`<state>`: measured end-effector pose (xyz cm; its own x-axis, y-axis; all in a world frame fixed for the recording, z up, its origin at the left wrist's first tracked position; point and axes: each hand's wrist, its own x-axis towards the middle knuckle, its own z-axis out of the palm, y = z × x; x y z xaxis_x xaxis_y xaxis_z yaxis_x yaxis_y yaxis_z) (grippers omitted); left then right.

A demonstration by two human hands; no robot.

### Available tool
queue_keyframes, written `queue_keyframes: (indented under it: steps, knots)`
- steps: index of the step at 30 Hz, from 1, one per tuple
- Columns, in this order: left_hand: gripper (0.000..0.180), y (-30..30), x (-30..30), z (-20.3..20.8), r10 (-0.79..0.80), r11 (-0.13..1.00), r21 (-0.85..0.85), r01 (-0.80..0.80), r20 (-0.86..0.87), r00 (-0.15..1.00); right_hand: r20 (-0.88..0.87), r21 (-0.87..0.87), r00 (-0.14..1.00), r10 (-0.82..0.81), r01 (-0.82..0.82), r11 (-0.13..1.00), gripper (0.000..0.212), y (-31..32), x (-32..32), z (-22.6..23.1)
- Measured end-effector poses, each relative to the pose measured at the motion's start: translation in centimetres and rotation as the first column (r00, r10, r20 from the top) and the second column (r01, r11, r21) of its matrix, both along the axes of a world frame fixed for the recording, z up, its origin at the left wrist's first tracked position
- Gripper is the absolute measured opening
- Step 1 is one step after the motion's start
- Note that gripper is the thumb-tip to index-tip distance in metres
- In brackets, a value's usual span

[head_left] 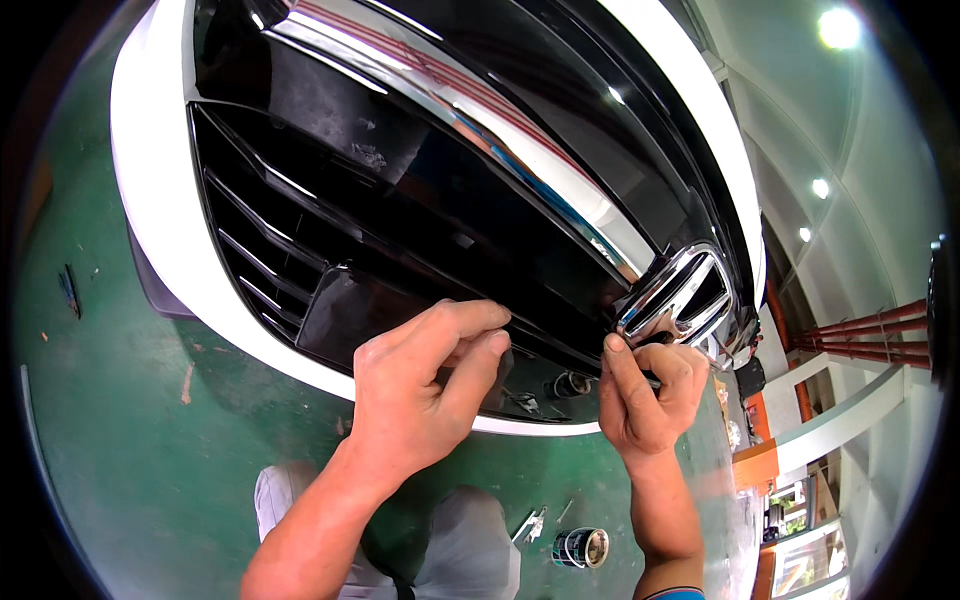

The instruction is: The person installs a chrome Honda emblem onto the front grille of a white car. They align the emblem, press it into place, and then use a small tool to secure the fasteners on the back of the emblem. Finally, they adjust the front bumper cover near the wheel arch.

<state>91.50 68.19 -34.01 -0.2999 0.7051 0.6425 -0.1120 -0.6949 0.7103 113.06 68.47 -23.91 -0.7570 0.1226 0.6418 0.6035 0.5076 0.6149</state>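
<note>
Bare forearms rise from the lower edge, bringing the left hand [425, 385] and the right hand [652, 400] up to the front of a car. On the left, thumb and forefinger curve together with little room between their tips; the right is drawn into a pinch, its other fingers curled. I cannot tell whether either has hold of anything thin. Keeping the fingertips forward and the wrists back probably allows fine control close to the surface. The chrome badge [712, 305] sits on the car's nose, just beyond the right fingertips, at the end of a smooth, mirror-bright strip [500, 140]. Below the strip, glossy black plastic [350, 312] lies beside ribbed grille slats [262, 245], framed by the curved white bumper [150, 215]. On the painted green floor [110, 410], a round can [580, 547] and some small metal tools [530, 524] stand by the grey trousers [468, 545], seemingly left within reach; the shiny plastic near the hands reflects the can.
</note>
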Motion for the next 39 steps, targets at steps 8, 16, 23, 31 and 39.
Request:
queue_keyframes:
  steps: [8,16,23,31,39]
  knots:
    - [0.013,-0.1,0.0,0.0,0.003,1.0,-0.02,-0.003,-0.019,1.0,-0.051,-0.409,0.988,0.146,-0.154,0.9,0.023,-2.5,0.4,-0.2]
    - [0.014,-0.3,0.3,0.1,-0.045,0.995,-0.093,0.047,0.018,0.999,-0.169,-0.397,0.973,0.16,-0.215,0.892,0.016,-2.4,-0.2,-0.7]
    - [0.017,-0.4,0.4,0.3,-0.064,0.989,-0.127,0.07,0.055,0.996,-0.263,-0.726,0.884,0.387,-0.446,0.524,0.01,-1.7,-2.6,-2.2]
    - [0.017,-0.5,0.1,0.1,-0.059,0.989,-0.131,0.065,0.052,0.997,-0.339,-0.27,0.94,0.028,-0.126,0.955,0.03,-1.9,-0.8,-0.1]
    - [0.015,0.3,-0.1,-0.3,0.0,1.0,-0.02,-0.001,-0.019,1.0,-0.17,-0.219,0.985,0.032,-0.07,0.973,0.026,-0.5,-1.4,2.5]
